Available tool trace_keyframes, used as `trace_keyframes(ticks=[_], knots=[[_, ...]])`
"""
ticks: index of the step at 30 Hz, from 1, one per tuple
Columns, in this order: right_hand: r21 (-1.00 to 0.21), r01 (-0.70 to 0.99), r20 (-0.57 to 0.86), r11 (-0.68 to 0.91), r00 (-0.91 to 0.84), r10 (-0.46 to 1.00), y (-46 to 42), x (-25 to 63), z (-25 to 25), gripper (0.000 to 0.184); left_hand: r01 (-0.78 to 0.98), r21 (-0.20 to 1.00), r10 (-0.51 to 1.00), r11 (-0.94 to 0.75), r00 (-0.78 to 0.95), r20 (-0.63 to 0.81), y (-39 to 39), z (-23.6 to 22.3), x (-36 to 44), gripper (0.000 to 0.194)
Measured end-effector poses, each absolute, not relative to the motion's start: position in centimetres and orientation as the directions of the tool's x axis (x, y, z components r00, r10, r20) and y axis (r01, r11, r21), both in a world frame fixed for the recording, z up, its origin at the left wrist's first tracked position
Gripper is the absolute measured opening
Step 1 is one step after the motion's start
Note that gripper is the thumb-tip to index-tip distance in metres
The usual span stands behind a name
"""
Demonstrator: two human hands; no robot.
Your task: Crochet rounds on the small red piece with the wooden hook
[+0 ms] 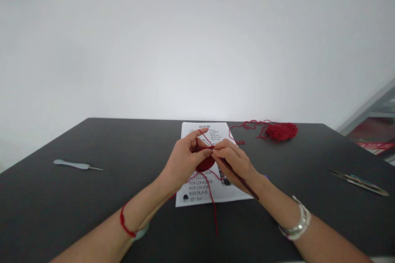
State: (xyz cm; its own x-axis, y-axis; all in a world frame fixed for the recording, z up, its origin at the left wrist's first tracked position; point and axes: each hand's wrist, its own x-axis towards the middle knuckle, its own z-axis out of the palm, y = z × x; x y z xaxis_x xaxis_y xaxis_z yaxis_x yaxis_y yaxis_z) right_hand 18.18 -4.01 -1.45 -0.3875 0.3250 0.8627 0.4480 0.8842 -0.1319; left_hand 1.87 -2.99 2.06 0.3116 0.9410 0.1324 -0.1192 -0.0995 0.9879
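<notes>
My left hand [187, 154] pinches a small dark-red crochet piece [206, 164] between thumb and fingers, its index finger stretched out with red yarn running over it. In my right hand [236, 158] is a brown-handled crochet hook [239, 178], its shaft slanting down toward my wrist. The hook's tip meets the crochet piece where my fingertips come together, so its exact place in the stitches is hidden. A loose red yarn tail [213, 209] hangs below the piece over the paper and table.
Under my hands lies a printed pattern sheet [197, 199] on the dark table [132, 144]. A red yarn ball [281, 131] sits at the back right, its strand trailing left. A grey-handled hook [72, 164] lies left; slim metal scissors or tweezers [359, 182] lie right. A white wall stands behind.
</notes>
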Motion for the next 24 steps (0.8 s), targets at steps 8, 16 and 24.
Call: trace_keyframes(ticks=[8,16,24], knots=[[-0.052,0.597,0.876,0.800,-0.358,0.324,-4.4,17.2,-2.1,0.018,-0.302,0.952,0.946,0.046,0.319,0.055,-2.8,1.9,2.2,0.053],[-0.752,0.113,0.653,0.649,-0.003,0.757,-4.9,17.1,-1.0,0.011,-0.102,0.957,0.927,-0.271,0.239,0.288,-2.3,1.8,1.7,0.055],[-0.916,-0.228,0.341,0.330,-0.007,0.940,-4.9,17.4,0.1,0.013,0.189,0.851,0.861,-0.489,0.262,0.437,-2.3,2.0,1.4,0.046]])
